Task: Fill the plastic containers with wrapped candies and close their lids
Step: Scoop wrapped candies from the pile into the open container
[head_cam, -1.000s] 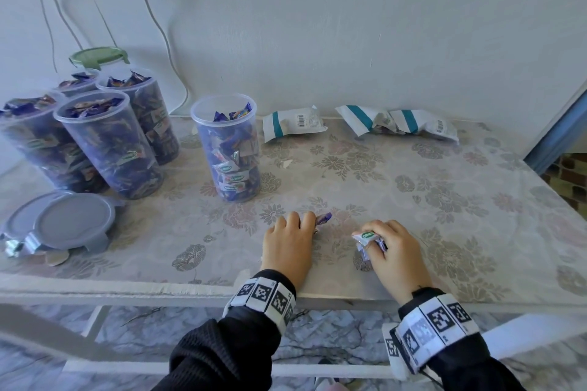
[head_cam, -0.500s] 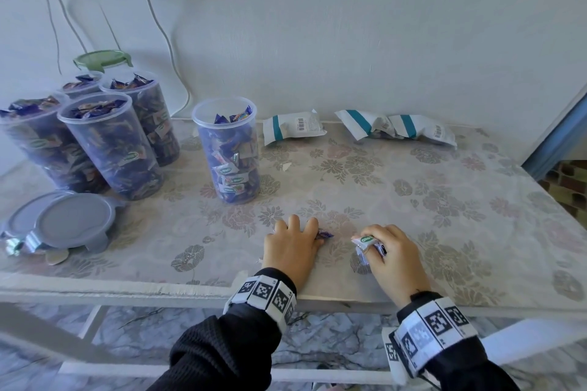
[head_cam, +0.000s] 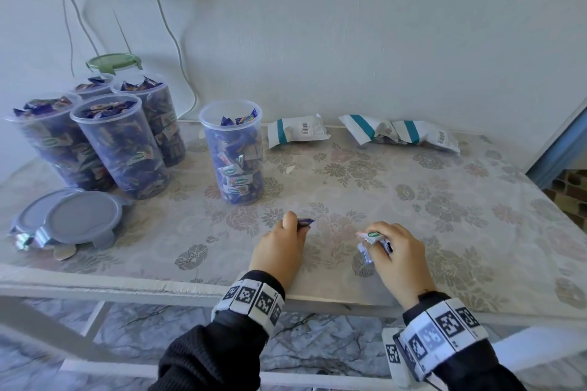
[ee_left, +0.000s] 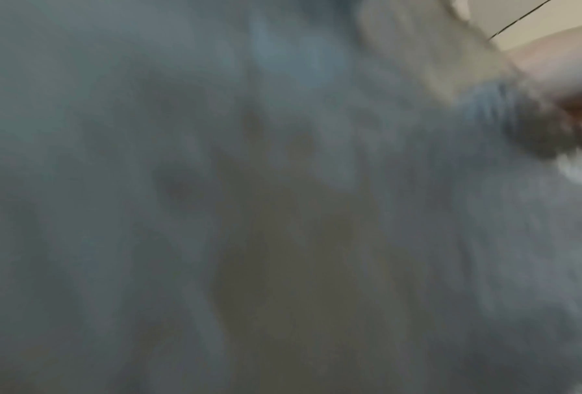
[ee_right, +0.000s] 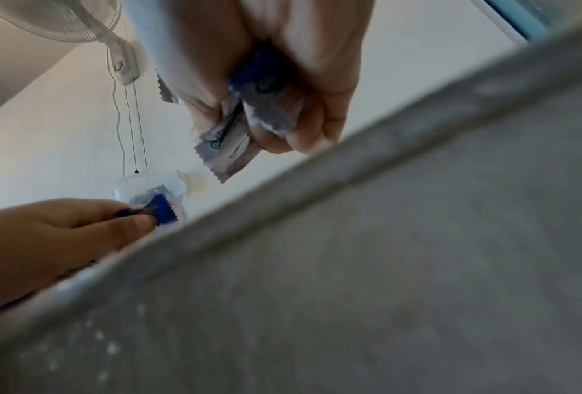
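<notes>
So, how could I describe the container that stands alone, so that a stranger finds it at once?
Start at the floral table and find the four tubs bunched at its far left. The container stands alone to their right, left of the white packets. Its candies stop below the rim; the other tubs are filled to the top.

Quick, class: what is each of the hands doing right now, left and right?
Left hand: closed, pinching one blue wrapped candy.
Right hand: closed, gripping several wrapped candies.
</notes>
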### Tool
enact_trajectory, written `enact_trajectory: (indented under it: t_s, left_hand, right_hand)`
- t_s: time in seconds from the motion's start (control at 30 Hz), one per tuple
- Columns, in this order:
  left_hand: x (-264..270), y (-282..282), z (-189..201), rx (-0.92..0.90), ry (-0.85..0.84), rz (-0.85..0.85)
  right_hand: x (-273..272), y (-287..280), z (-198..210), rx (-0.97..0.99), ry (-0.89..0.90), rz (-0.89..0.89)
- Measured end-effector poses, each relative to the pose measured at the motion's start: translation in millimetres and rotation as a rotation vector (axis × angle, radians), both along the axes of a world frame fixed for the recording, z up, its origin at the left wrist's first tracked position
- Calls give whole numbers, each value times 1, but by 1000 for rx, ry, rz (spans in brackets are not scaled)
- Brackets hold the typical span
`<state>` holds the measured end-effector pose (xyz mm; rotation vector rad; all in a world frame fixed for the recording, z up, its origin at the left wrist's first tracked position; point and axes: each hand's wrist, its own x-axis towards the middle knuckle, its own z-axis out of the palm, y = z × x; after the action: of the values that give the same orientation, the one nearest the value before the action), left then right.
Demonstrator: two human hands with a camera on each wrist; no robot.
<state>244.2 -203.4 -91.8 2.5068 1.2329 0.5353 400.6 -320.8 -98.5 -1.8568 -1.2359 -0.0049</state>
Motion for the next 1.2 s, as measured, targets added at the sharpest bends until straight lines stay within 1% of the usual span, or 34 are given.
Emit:
enact_trajectory:
  t_s: [0.07,0.13,0.2,0.27,0.33,0.43,0.5,0.57,0.67,0.73,0.83,1.0,1.03,1.13,1.2]
  left_hand:
    - [-12,-1,10,-40,-112,34]
    - [-24,-1,24,-56,-272,57]
    - [-35,2,44,-36,-440,73]
    - [-42,10,67,4,-562,95]
    - [-44,23,93,77,-632,100]
    - [-40,55,127,183,-693,112]
    - [-34,82,143,227,-695,106]
    - [-27,112,150,231,-650,109]
    - [-17,149,148,136,-609,137]
    - [-15,161,144,57,-602,168]
    - [-17,161,139,35,-557,194]
    - [-23,156,131,-39,-613,143]
    - [-25,155,130,-29,-600,140]
    - [-32,156,124,20,-474,156]
    - [-39,155,120,3,-468,176]
  right_hand:
    - [0,3,5,3,32,6]
    - [-2,7,14,39,44,21]
    - [-6,12,27,86,75,42]
    - [-8,18,38,88,144,68]
    - [-8,25,46,58,193,98]
    - [-7,39,54,48,215,142]
    - [-6,50,59,56,207,166]
    - [-4,61,62,58,201,197]
    - [-2,76,67,62,220,251]
    - [2,86,71,69,224,277]
    - [8,102,77,31,210,315]
    - [12,137,98,7,181,392]
    - [11,145,105,13,165,411]
    - [5,172,130,27,83,477]
    - [-2,191,149,24,62,517]
